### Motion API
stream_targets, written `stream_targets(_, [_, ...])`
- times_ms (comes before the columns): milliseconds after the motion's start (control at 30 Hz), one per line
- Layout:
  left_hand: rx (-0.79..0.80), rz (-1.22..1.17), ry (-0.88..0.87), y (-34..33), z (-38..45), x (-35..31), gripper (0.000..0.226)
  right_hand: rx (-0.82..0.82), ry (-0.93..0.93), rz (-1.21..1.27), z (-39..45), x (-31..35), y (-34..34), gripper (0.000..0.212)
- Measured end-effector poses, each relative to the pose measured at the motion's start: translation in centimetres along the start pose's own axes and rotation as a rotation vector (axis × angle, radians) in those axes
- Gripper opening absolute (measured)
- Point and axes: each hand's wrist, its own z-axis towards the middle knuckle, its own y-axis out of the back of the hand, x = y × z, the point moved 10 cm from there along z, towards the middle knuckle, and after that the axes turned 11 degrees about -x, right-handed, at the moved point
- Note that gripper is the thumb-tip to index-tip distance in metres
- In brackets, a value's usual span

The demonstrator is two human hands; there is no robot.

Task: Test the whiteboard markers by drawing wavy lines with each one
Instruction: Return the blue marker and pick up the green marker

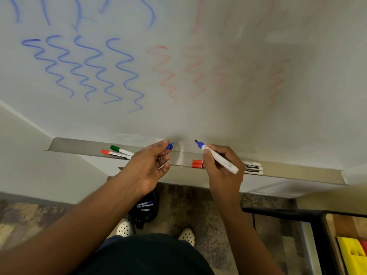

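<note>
While both hands hover over the tray, the blue marker is uncapped and its blue cap is held apart from it.

The right hand grips the white barrel with curled fingers, tip pointing up-left toward the whiteboard without touching it. The left hand pinches the cap between thumb and forefinger; its remaining fingers are loosely curled. On the tray, a green marker and a red marker lie left of the left hand, and capped red markers lie behind the right hand. Blue wavy lines and fainter red wavy lines mark the board.
</note>
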Motion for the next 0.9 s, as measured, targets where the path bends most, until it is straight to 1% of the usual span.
stream_targets(100, [0.045, -0.017, 0.031, 1.0, 0.5, -0.6, 0.035, 0.050, 0.037, 0.009, -1.9, 2.8, -1.8, 0.026])
stream_targets(233, [0.127, -0.023, 0.046, 2.4, 0.9, -1.9, 0.036, 0.128, 0.063, -0.030, -4.3, 4.5, -5.5, 0.029])
stream_targets(433, [0.269, -0.054, 0.063, 5.5, 1.2, -4.0, 0.033, 0.184, 0.095, -0.122, -7.1, 5.6, -10.7, 0.021])
stream_targets(533, [0.316, -0.080, 0.044, 7.7, 1.6, -5.3, 0.034, 0.207, 0.016, -0.078, -8.8, 5.8, -13.4, 0.008])
stream_targets(600, [0.332, -0.083, 0.007, 9.3, 2.1, -6.1, 0.030, 0.185, -0.050, -0.042, -10.1, 5.7, -14.8, 0.012])
stream_targets(633, [0.337, -0.087, -0.013, 10.1, 2.4, -6.4, 0.029, 0.165, -0.101, -0.015, -10.7, 5.4, -15.5, 0.011])
stream_targets(700, [0.333, -0.092, -0.050, 11.7, 3.2, -6.8, 0.030, 0.121, -0.231, 0.047, -12.3, 4.3, -16.8, 0.010])
stream_targets(767, [0.318, -0.078, -0.095, 13.5, 3.9, -7.2, 0.031, 0.080, -0.334, 0.092, -14.0, 3.5, -18.1, 0.015])
stream_targets(833, [0.306, -0.057, -0.127, 15.0, 4.5, -7.4, 0.030, 0.062, -0.392, 0.126, -15.4, 2.9, -19.5, 0.022])
stream_targets(900, [0.292, -0.036, -0.134, 16.8, 5.1, -7.5, 0.035, 0.055, -0.427, 0.142, -16.7, 2.5, -20.7, 0.016])
